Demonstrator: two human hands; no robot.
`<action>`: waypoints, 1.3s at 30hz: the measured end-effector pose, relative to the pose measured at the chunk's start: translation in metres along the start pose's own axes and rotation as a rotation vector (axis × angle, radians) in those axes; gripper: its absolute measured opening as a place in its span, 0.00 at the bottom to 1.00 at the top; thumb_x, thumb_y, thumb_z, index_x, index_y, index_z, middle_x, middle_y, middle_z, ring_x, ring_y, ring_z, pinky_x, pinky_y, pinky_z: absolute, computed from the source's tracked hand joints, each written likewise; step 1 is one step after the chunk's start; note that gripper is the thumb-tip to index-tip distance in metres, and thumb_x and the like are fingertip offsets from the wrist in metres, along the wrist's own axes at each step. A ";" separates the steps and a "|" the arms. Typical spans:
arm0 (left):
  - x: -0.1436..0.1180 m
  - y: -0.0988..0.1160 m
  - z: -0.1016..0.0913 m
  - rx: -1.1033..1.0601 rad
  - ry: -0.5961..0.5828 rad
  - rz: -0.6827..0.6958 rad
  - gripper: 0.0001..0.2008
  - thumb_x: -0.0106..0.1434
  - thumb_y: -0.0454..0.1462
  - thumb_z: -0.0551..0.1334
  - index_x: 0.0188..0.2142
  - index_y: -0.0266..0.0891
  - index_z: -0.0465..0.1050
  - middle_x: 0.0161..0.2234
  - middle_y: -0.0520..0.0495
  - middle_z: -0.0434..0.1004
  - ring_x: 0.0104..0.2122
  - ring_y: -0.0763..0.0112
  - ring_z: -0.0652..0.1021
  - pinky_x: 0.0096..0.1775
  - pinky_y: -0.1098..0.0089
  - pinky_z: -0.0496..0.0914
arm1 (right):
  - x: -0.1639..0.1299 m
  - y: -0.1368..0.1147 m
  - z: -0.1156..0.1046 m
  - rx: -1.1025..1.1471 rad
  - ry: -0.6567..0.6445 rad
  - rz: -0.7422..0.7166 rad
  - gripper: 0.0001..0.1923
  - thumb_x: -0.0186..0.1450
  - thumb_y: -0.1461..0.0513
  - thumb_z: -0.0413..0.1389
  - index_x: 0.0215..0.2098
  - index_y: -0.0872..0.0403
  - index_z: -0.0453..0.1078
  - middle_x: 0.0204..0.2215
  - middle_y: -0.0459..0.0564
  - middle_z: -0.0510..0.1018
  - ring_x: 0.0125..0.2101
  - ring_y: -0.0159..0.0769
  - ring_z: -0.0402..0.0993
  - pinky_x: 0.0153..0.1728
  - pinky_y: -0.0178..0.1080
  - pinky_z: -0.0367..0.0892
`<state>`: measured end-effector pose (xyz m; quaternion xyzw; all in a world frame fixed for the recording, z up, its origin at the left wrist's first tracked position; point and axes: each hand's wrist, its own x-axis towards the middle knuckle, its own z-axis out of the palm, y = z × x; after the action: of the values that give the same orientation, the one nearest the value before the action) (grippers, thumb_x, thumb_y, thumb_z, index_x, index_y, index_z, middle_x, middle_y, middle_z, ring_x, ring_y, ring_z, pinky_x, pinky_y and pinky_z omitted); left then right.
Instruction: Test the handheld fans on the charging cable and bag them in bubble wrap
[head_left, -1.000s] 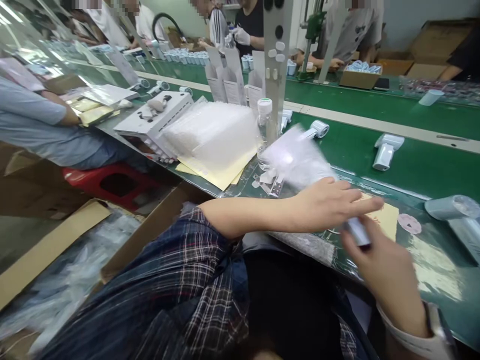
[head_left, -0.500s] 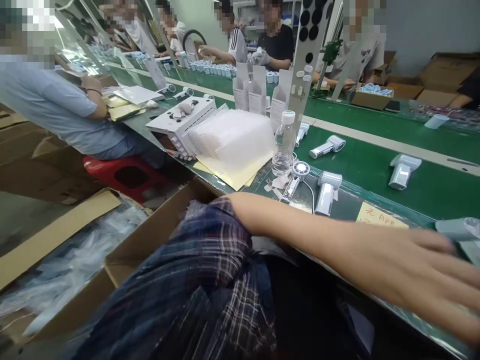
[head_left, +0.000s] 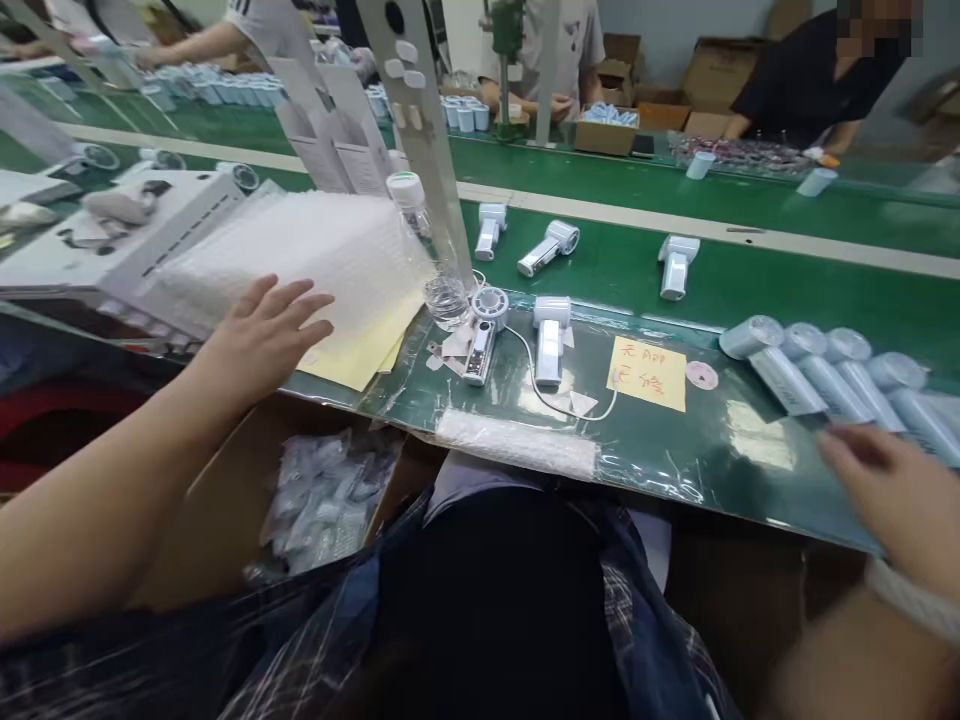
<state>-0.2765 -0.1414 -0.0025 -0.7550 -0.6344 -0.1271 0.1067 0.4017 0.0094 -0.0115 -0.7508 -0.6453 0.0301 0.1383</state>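
Observation:
My left hand (head_left: 262,335) is open with fingers spread, above the near edge of a stack of white bubble-wrap bags (head_left: 292,240) and yellow paper (head_left: 341,365). Nothing shows in it. At the right, my right hand (head_left: 892,490), blurred, hovers by the near ends of several pale blue handheld fans (head_left: 787,380) lying in a row. Its fingers look loosely curled and apart, with nothing visible between them. Between the hands a white fan with a round grille (head_left: 480,345) has a white cable beside it. Another white fan (head_left: 550,340) lies to its right.
A clear bottle (head_left: 420,225) stands before a metal post (head_left: 427,130). A bubble-wrap strip (head_left: 517,443) lines the table edge. More fans (head_left: 677,268) lie on the green belt (head_left: 615,265). Below left is a carton (head_left: 225,500) of bagged items. Other people work across the belt.
The view has turned right. My left hand has swung back from the far right to the bubble-wrap stack. My right hand has come into view beside the row of fans.

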 end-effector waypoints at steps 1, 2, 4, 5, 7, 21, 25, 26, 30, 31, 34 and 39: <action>0.001 0.000 -0.001 -0.017 -0.009 -0.009 0.11 0.64 0.39 0.52 0.36 0.48 0.73 0.54 0.44 0.79 0.64 0.44 0.69 0.67 0.32 0.56 | 0.019 -0.003 0.000 -0.019 0.046 0.037 0.19 0.71 0.50 0.53 0.44 0.54 0.79 0.40 0.64 0.82 0.41 0.53 0.77 0.40 0.50 0.65; 0.003 0.001 -0.004 -0.033 -0.018 -0.026 0.11 0.64 0.40 0.52 0.36 0.48 0.73 0.51 0.42 0.79 0.60 0.43 0.71 0.64 0.33 0.61 | 0.037 -0.011 0.004 -0.049 0.082 0.042 0.24 0.72 0.50 0.50 0.50 0.60 0.78 0.43 0.68 0.81 0.45 0.55 0.77 0.42 0.51 0.65; 0.008 0.009 -0.017 -0.037 0.002 -0.099 0.11 0.65 0.42 0.50 0.35 0.48 0.72 0.42 0.43 0.78 0.50 0.47 0.74 0.57 0.39 0.67 | 0.063 -0.032 0.018 -0.067 0.068 0.007 0.30 0.70 0.50 0.54 0.56 0.67 0.75 0.50 0.77 0.78 0.53 0.62 0.74 0.46 0.53 0.63; 0.011 0.016 -0.027 -0.014 0.050 -0.168 0.12 0.66 0.42 0.50 0.34 0.48 0.71 0.39 0.45 0.75 0.45 0.50 0.73 0.55 0.43 0.69 | 0.068 -0.043 0.026 -0.082 0.066 -0.003 0.32 0.70 0.51 0.55 0.58 0.71 0.73 0.55 0.84 0.74 0.57 0.67 0.71 0.47 0.55 0.62; 0.019 0.037 -0.049 0.061 0.190 -0.333 0.11 0.69 0.43 0.51 0.35 0.49 0.71 0.34 0.49 0.71 0.38 0.57 0.72 0.51 0.50 0.70 | 0.063 -0.060 0.040 -0.091 0.022 -0.024 0.34 0.69 0.52 0.55 0.60 0.74 0.70 0.55 0.90 0.71 0.56 0.73 0.72 0.44 0.57 0.63; 0.191 0.251 0.070 -0.732 -0.292 -0.121 0.08 0.71 0.32 0.58 0.34 0.38 0.73 0.34 0.45 0.78 0.35 0.64 0.74 0.43 0.64 0.67 | -0.072 -0.083 0.039 0.449 -0.147 -0.146 0.32 0.69 0.44 0.52 0.64 0.50 0.73 0.30 0.50 0.82 0.25 0.45 0.77 0.29 0.45 0.73; 0.196 0.241 0.086 -0.901 -0.330 -0.200 0.01 0.64 0.33 0.66 0.35 0.38 0.77 0.34 0.46 0.80 0.38 0.62 0.77 0.47 0.63 0.70 | -0.079 -0.128 0.057 0.666 -0.062 -0.422 0.34 0.71 0.45 0.52 0.69 0.52 0.68 0.57 0.58 0.81 0.47 0.50 0.82 0.47 0.48 0.78; 0.195 0.237 0.088 -0.950 -0.316 -0.245 0.03 0.64 0.33 0.66 0.38 0.39 0.78 0.35 0.47 0.81 0.38 0.63 0.78 0.46 0.64 0.71 | -0.077 -0.139 0.065 0.681 -0.090 -0.466 0.34 0.71 0.46 0.51 0.70 0.52 0.67 0.60 0.58 0.79 0.51 0.51 0.82 0.49 0.48 0.78; 0.192 0.225 0.094 -1.103 -0.227 -0.472 0.15 0.72 0.33 0.53 0.55 0.39 0.72 0.30 0.50 0.74 0.28 0.70 0.74 0.34 0.69 0.71 | -0.069 -0.162 0.092 0.505 -0.261 -0.511 0.33 0.73 0.47 0.49 0.72 0.51 0.65 0.50 0.55 0.85 0.39 0.48 0.84 0.38 0.44 0.77; 0.192 0.222 0.093 -1.123 -0.206 -0.518 0.17 0.73 0.32 0.50 0.58 0.38 0.69 0.28 0.52 0.71 0.25 0.71 0.71 0.32 0.70 0.69 | -0.069 -0.163 0.095 0.442 -0.268 -0.520 0.33 0.74 0.48 0.48 0.72 0.51 0.64 0.45 0.54 0.86 0.35 0.47 0.83 0.35 0.43 0.75; 0.191 0.221 0.083 -1.135 -0.133 -0.536 0.21 0.73 0.31 0.50 0.63 0.39 0.64 0.28 0.54 0.67 0.24 0.72 0.69 0.31 0.71 0.67 | -0.073 -0.157 0.095 0.264 -0.161 -0.605 0.32 0.75 0.50 0.46 0.72 0.54 0.65 0.36 0.53 0.85 0.30 0.47 0.80 0.30 0.42 0.70; 0.168 0.259 0.047 -0.532 -0.077 0.237 0.24 0.73 0.29 0.54 0.66 0.45 0.68 0.39 0.48 0.79 0.38 0.66 0.76 0.39 0.66 0.66 | -0.078 -0.159 0.074 0.148 -0.036 -0.763 0.25 0.75 0.51 0.47 0.56 0.57 0.78 0.29 0.56 0.80 0.31 0.48 0.78 0.31 0.43 0.66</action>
<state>0.0088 -0.0147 0.0078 -0.8296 -0.4898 -0.2466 -0.1051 0.2199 -0.0341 -0.0539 -0.4443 -0.8765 0.0362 0.1820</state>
